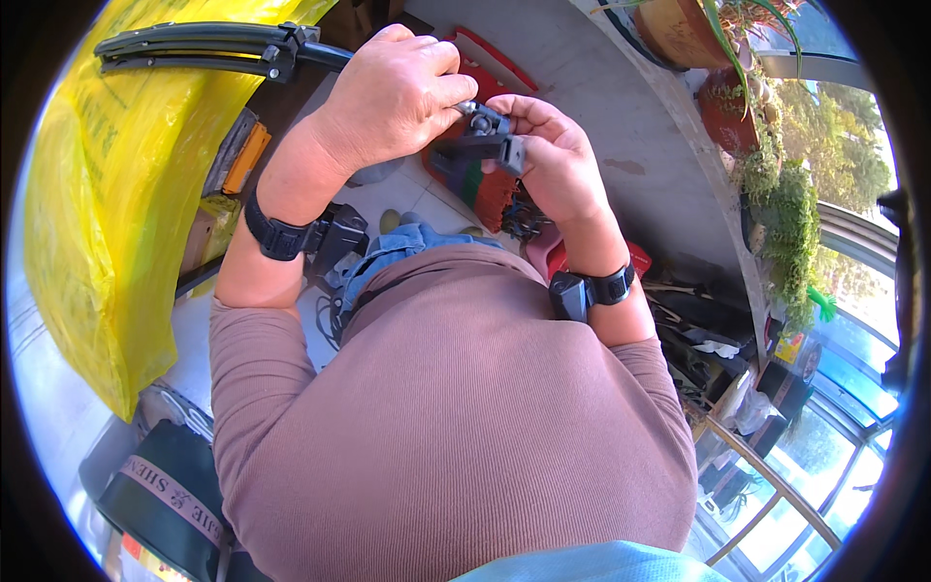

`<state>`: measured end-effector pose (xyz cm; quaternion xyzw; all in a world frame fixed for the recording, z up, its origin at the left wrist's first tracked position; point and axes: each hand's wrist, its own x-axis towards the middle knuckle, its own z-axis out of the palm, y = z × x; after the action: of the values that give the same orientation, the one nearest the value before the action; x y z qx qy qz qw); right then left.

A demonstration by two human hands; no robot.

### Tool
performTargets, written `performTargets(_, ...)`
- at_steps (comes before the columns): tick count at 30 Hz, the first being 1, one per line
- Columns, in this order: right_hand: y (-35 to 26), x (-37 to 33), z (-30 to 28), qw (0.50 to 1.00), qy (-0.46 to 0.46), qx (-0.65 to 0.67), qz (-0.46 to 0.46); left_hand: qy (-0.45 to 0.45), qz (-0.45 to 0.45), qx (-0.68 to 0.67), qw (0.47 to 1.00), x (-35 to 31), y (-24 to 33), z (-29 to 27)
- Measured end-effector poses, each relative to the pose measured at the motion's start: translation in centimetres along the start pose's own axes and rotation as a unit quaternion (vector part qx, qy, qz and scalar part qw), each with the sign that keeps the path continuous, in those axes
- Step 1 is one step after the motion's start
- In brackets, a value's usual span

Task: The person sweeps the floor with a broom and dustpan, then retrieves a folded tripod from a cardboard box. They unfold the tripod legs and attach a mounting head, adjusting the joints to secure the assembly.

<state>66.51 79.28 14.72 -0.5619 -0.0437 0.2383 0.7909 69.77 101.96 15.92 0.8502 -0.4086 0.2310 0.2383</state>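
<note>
My left hand (393, 97) is closed round the shaft of a black tripod. Its folded legs (199, 50) stick out to the left, over a yellow plastic sheet. At the other end, just beyond my left fingers, is a dark clamp-like head (485, 145) with a small metal joint. My right hand (555, 160) pinches this head between thumb and fingers. The tripod lies roughly level in the air in front of my body. My left fist hides the middle of the shaft. Each wrist wears a black strap with a small device.
The yellow plastic sheet (107, 194) drapes at the left, beside an orange-and-black box (244, 160). Below the hands lies a red object (495, 199) on the floor. Potted plants (786, 223) line a curved ledge by the windows at right. A dark green container (170, 500) stands lower left.
</note>
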Motion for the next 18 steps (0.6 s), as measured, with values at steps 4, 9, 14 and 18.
performTargets(4, 0.4, -0.2, 0.5, 0.992, 0.041, -0.108, -0.054, 0.008, 0.007, 0.007, 1.000, 0.0, -0.2, 0.0)
performTargets(9, 0.5, -0.1, 1.1, 0.949, 0.056, -0.292, -0.109, -0.011, 0.012, 0.002, 1.000, -0.2, -0.5, -0.1)
performTargets(14, 0.9, 0.2, 1.2, 0.913, 0.099, -0.355, -0.175, -0.004, 0.021, 0.006, 1.000, -0.4, -0.5, 0.0)
performTargets(18, 1.4, 0.7, 0.8, 0.849, 0.104, -0.434, -0.283, 0.023, 0.033, 0.024, 0.999, -0.4, -0.8, 0.1)
